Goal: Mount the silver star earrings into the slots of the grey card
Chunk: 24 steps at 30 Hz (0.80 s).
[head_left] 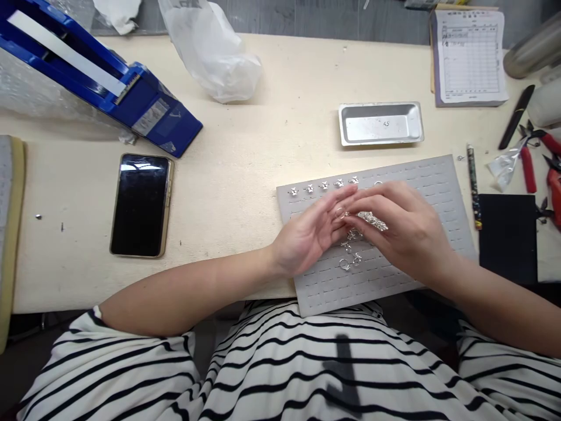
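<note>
A grey slotted ring display board lies tilted on the table in front of me. Several silver rings stand in a row in its top slots. More loose rings and a small pile of silver rings lie on the board, partly behind my fingers. My left hand is palm up over the board's left part, fingers stretched out. Above it my right hand pinches a thin silver ring against or just over the left fingers; whether the ring touches them I cannot tell.
A metal tray sits beyond the board. Rightward are a pen, a black pad, red-handled pliers and a form pad. Leftward are a phone, a blue holder and a plastic bag.
</note>
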Available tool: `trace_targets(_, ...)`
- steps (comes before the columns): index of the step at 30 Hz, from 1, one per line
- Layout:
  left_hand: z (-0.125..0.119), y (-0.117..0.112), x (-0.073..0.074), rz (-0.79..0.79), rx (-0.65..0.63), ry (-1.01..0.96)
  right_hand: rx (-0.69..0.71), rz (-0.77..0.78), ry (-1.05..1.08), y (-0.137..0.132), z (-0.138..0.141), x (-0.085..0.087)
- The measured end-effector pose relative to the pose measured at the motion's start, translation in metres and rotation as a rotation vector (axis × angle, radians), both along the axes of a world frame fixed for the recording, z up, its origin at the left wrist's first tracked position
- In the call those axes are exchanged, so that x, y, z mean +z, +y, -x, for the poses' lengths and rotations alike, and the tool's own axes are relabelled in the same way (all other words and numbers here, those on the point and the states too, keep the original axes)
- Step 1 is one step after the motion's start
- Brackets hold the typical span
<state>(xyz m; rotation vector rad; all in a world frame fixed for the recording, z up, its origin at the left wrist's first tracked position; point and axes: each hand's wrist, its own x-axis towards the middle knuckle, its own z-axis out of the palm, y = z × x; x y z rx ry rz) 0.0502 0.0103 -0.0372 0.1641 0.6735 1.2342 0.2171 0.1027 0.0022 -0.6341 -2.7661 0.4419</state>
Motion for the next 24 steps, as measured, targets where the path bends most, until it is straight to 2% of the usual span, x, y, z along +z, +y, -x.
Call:
trace_targets(4,0.0018,-0.0008,0.0000,-0.041,0.051,0.365,-0.025,-0.168,-0.032,-0.0007,-0.0053,0.0010)
trace_targets(6,0.0039,0.0000,-0.0001,-0.059,0.034,0.441,-0.021,-0.193,-0.029,0.0000,-0.0078,0.0011)
trace_targets(12,0.0050,0.0035,-0.0022,0.050,-0.033,0.225,-0.080,-0.002,0.097,0.0009,-0.0103,0.0039)
trace_targets(14,0.0042,0.0036,-0.0022,0.076,-0.064,0.197,-0.061,0.033,0.095,0.0009,-0.0104,0.0043)
trace_targets(20,0.0035,0.0024,-0.0038,0.044,-0.104,0.224,0.112,0.018,0.052,-0.0003,-0.0100,0.0037)
trace_targets(24,0.0032,0.0019,-0.0040,0.057,-0.115,0.280,0.102,0.023,0.011,0.0030,-0.0105,0.0069)
